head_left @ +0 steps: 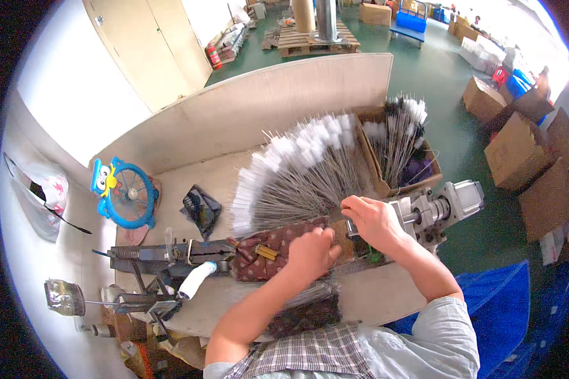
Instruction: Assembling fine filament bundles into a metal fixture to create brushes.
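Observation:
My left hand (311,252) is closed over a maroon dotted cloth pad (267,256) on the wooden workbench (385,297), pinching thin wire stems that I can barely make out. My right hand (372,220) is curled at the base of a wide fan of wire brushes with white bristle tips (291,174), next to a grey motor unit (446,205). A bundle of bare wire stems (310,297) lies under my left forearm near the bench's front edge.
A cardboard box (403,142) with more brushes stands at the right back. A metal hand-lever tool with a white grip (171,256) sits left, beside a small blue fan (128,196). A board wall (265,107) backs the bench. Cartons (518,151) stand on the green floor.

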